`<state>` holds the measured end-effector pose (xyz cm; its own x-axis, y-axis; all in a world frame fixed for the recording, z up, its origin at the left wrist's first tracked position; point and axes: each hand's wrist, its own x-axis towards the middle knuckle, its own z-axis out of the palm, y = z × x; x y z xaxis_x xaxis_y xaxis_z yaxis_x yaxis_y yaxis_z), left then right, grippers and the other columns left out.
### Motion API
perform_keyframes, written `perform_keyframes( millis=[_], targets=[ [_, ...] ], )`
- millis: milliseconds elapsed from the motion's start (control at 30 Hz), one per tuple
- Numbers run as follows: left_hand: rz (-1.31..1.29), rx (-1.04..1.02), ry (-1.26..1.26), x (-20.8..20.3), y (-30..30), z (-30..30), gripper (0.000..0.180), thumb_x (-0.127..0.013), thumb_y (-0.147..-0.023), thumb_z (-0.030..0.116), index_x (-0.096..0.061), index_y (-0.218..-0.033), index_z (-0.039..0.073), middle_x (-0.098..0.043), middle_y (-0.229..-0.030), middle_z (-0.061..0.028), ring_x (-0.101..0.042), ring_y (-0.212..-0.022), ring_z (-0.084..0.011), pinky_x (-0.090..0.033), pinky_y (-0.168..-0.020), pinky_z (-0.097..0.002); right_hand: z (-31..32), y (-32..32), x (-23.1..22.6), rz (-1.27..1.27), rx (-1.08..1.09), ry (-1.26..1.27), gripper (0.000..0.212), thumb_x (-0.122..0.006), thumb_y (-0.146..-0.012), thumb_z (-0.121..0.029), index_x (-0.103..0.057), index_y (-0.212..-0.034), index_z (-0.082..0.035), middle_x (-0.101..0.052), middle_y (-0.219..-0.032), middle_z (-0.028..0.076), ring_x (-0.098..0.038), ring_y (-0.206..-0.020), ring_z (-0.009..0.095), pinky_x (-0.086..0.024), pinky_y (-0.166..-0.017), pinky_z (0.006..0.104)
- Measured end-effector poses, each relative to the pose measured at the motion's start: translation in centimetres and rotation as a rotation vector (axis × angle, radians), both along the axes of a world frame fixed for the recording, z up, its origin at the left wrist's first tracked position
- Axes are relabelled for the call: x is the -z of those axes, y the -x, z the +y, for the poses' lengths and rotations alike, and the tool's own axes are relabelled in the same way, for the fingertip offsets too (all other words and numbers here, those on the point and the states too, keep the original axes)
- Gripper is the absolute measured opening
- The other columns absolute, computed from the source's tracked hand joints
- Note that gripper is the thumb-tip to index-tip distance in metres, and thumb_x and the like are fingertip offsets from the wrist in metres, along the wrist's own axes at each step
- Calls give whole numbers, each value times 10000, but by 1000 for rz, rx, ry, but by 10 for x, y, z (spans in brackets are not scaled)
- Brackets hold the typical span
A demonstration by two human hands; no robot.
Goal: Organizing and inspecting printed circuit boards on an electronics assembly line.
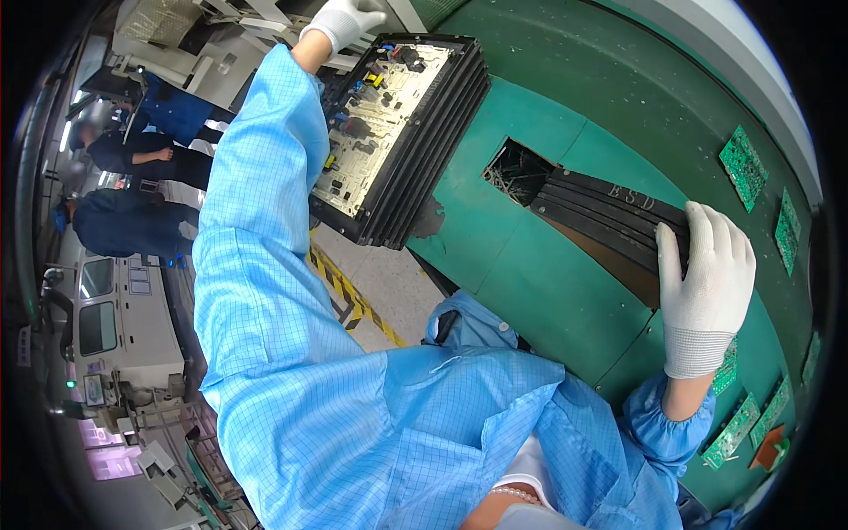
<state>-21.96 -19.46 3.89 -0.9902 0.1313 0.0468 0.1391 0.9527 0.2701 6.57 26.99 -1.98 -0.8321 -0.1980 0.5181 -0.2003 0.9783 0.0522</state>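
Observation:
My gloved left hand (344, 22) is at the top edge, just beyond a stack of black trays (433, 150). Its thumb points away from the palm; the other fingers are partly cut off by the picture's edge. On the stack's top lies a cream board (380, 132) carrying yellow, blue and black components. Over on the right, my gloved right hand (707, 274) is closed around the end of a ribbed black tray (609, 208), thumb on one side and fingers on the other. That tray slants across the green bench, pale lettering along its side.
A square opening (519, 171) in the green bench top (521, 247) holds thin clippings. Several green circuit boards (745, 168) lie along the right side. Yellow-black tape (353, 296) marks the floor. People in dark clothing (132, 221) stand at far left near machines.

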Motion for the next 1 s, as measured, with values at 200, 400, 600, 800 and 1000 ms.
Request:
perform_keyframes(
  millis=[200, 400, 600, 800, 1000],
  targets=[
    [7, 11, 186, 28, 9, -28, 425, -706, -884, 383, -716, -1140, 44, -726, -1085, -152, -694, -984, -269, -530, -885, -349, 0, 0, 0, -4, 6, -9, 331, -708, -865, -218, -633, -1129, -33, -663, -1112, 111, -612, -1064, 299, -457, -970, 418],
    [83, 247, 121, 32, 5, -3, 495, -717, -892, 410, -674, -1240, 60, -695, -1200, -124, -654, -1105, -240, -488, -976, -331, -1, -1, -1, -6, -2, 3, 330, -707, -866, -215, -634, -1130, -30, -663, -1121, 112, -612, -1064, 298, -458, -967, 418],
    [-22, 183, 157, 38, 12, 22, 494, -747, -863, 399, -692, -1214, 56, -711, -1156, -123, -664, -1071, -238, -492, -959, -330, -1, -1, -1, -6, 3, 9, 329, -710, -862, -207, -635, -1126, -26, -664, -1117, 114, -612, -1062, 298, -459, -965, 418],
    [24, 116, 249, 37, 8, 40, 523, -731, -841, 500, -745, -1099, 45, -738, -1052, -137, -696, -969, -262, -522, -885, -353, -2, 0, -1, 1, -12, 20, 330, -709, -862, -213, -636, -1120, -21, -663, -1106, 117, -612, -1059, 299, -459, -969, 419],
    [71, 88, 223, 38, 23, 26, 658, -689, -836, 592, -726, -1098, -11, -728, -1043, -186, -697, -964, -288, -525, -880, -367, -3, 0, -2, 38, -20, 15, 332, -723, -833, -223, -632, -1080, -20, -658, -1051, 116, -618, -1022, 296, -457, -951, 428]
  ],
)
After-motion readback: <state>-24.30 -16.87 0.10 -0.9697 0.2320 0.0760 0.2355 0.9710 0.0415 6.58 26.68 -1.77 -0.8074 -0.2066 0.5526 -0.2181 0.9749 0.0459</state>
